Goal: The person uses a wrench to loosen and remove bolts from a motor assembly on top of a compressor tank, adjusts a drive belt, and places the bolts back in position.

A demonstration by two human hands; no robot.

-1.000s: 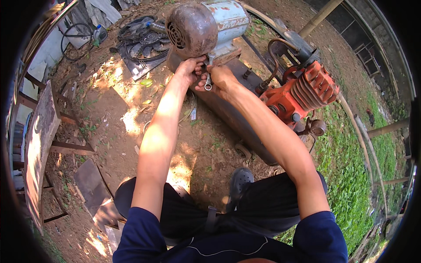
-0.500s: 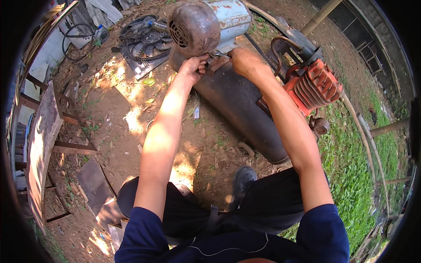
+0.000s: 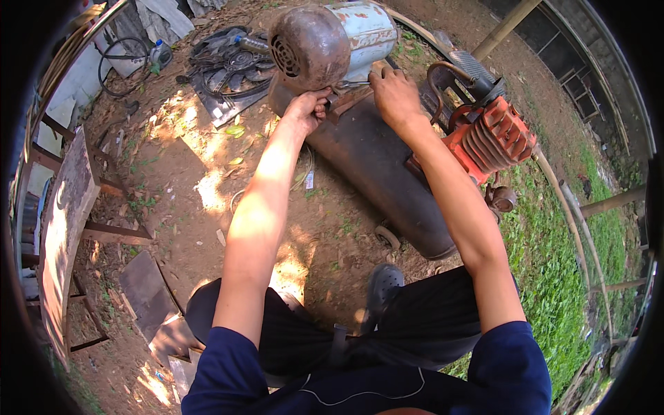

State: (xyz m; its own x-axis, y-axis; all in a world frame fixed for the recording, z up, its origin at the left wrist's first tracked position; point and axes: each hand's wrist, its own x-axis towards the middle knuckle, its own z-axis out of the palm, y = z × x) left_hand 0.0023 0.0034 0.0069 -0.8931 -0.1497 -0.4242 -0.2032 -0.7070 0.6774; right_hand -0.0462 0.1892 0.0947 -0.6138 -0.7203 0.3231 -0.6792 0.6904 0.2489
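The right hand (image 3: 398, 95) has its fingers closed on the end of a wrench (image 3: 356, 84) at the foot of the rusty motor (image 3: 332, 41) on the dark tank (image 3: 373, 162), while the left hand (image 3: 308, 112) is curled against the motor's lower edge, its grasp hidden. Toward the upper left are 2 blue-capped bottles, 1 upright and 1 on a tangled black heap (image 3: 232, 68), contents indistinct; a small white tag (image 3: 309, 180) near the tank is too small to read.
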